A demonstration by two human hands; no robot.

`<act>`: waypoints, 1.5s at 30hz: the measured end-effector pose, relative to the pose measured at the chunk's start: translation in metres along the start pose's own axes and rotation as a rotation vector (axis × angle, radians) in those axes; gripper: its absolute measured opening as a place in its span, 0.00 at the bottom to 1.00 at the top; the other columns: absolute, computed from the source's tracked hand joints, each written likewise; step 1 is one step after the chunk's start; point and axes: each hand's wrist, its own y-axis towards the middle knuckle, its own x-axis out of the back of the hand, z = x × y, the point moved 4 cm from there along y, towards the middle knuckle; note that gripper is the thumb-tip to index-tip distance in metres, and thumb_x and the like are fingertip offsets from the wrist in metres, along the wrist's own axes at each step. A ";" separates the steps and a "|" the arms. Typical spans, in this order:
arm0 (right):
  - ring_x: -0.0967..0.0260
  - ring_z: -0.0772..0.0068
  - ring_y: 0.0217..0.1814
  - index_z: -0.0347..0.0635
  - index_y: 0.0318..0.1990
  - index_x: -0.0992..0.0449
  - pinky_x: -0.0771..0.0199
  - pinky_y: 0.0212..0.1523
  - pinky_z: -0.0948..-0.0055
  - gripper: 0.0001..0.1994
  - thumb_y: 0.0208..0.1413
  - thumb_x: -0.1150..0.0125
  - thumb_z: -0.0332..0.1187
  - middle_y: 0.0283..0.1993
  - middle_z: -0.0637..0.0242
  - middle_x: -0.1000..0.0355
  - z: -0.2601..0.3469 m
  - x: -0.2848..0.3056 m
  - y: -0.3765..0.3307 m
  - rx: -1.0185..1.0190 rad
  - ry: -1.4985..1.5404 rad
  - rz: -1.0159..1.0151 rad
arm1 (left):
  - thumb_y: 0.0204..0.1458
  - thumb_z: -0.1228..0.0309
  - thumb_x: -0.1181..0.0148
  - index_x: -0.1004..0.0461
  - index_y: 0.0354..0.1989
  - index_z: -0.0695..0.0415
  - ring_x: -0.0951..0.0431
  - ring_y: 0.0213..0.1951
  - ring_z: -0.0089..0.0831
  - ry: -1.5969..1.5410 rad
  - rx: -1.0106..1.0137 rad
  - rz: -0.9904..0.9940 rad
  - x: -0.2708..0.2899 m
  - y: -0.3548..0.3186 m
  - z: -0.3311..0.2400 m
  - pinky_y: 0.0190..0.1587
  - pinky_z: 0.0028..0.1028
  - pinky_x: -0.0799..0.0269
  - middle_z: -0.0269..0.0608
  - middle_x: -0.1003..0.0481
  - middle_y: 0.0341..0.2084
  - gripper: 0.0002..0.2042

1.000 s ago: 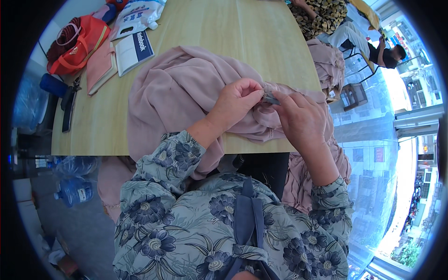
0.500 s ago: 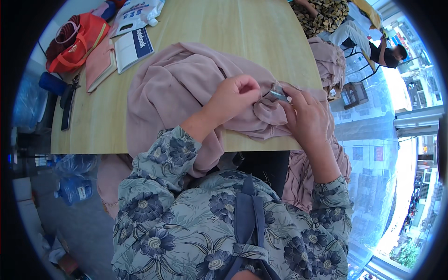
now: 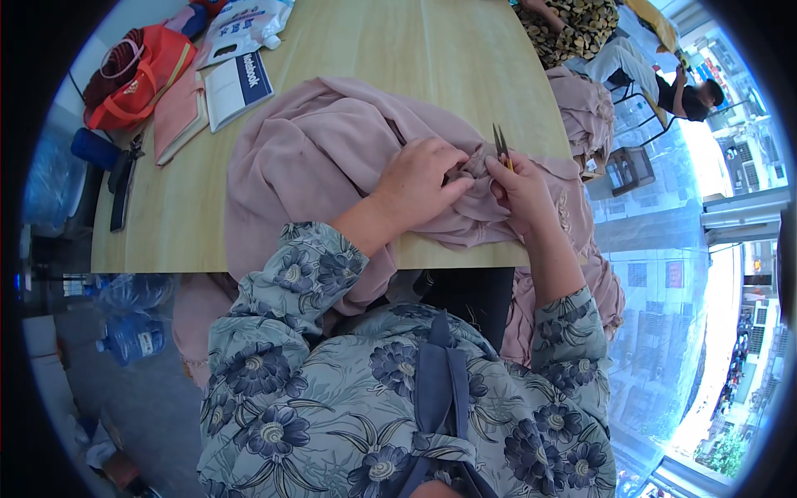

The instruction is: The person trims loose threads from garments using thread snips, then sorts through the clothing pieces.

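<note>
Dusty-pink cloth (image 3: 307, 158) lies bunched in folds across the table and hangs over its front edge. My left hand (image 3: 415, 184) rests on it, closed, with thumb and fingers pinching a gathered fold near the cloth's right part. Close beside it, my right hand (image 3: 529, 192) is closed around small thread snips (image 3: 500, 141). Their dark, slim blades point away from me and stand slightly apart; a bit of yellow shows near the grip. The thumb and fingertips of the right hand also touch the gathered fold, though the exact contact is partly hidden.
On the pale wooden table (image 3: 432, 50), a notebook (image 3: 238, 90), a pink folder (image 3: 178, 116) and a red bag (image 3: 137, 79) lie at the far left. More pink cloth (image 3: 581, 108) hangs past the right edge. Other people sit at the far right, near the windows.
My right hand has turned so the snips now point up and away instead of lying flat toward the left hand. My left hand has lowered onto the fold.
</note>
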 end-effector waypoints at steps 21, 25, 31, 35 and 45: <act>0.40 0.85 0.21 0.44 0.35 0.33 0.44 0.15 0.85 0.04 0.55 0.46 0.31 0.26 0.74 0.35 -0.005 -0.021 -0.017 0.013 0.466 -0.003 | 0.46 0.73 0.42 0.28 0.40 0.62 0.25 0.32 0.28 -0.662 0.215 -0.167 -0.017 -0.003 0.015 0.37 0.25 0.31 0.44 0.25 0.30 0.12; 0.32 0.76 0.29 0.41 0.44 0.31 0.33 0.28 0.80 0.11 0.55 0.44 0.34 0.31 0.67 0.30 0.012 -0.006 -0.028 0.489 -0.326 -0.241 | 0.46 0.74 0.44 0.27 0.39 0.63 0.25 0.32 0.28 -0.644 0.210 -0.122 -0.006 0.002 0.012 0.36 0.25 0.31 0.44 0.25 0.30 0.11; 0.28 0.63 0.38 0.45 0.47 0.30 0.29 0.38 0.70 0.16 0.51 0.41 0.36 0.37 0.58 0.28 0.053 -0.009 -0.046 0.559 -0.900 -0.170 | 0.46 0.77 0.46 0.26 0.40 0.63 0.27 0.32 0.19 -0.729 0.269 0.076 -0.003 0.001 0.023 0.37 0.20 0.32 0.36 0.25 0.29 0.11; 0.28 0.64 0.36 0.44 0.44 0.28 0.29 0.37 0.71 0.14 0.49 0.40 0.35 0.36 0.61 0.28 0.065 -0.013 -0.047 0.582 -0.931 -0.090 | 0.49 0.78 0.47 0.26 0.40 0.62 0.30 0.34 0.13 -1.029 0.303 0.266 -0.008 0.003 0.025 0.37 0.16 0.34 0.27 0.27 0.31 0.10; 0.29 0.66 0.32 0.43 0.41 0.26 0.29 0.33 0.72 0.13 0.47 0.39 0.33 0.35 0.63 0.27 0.065 -0.020 -0.045 0.649 -0.947 -0.038 | 0.48 0.78 0.47 0.26 0.39 0.62 0.31 0.34 0.13 -0.994 0.303 0.311 -0.009 0.001 0.027 0.37 0.15 0.35 0.27 0.27 0.30 0.10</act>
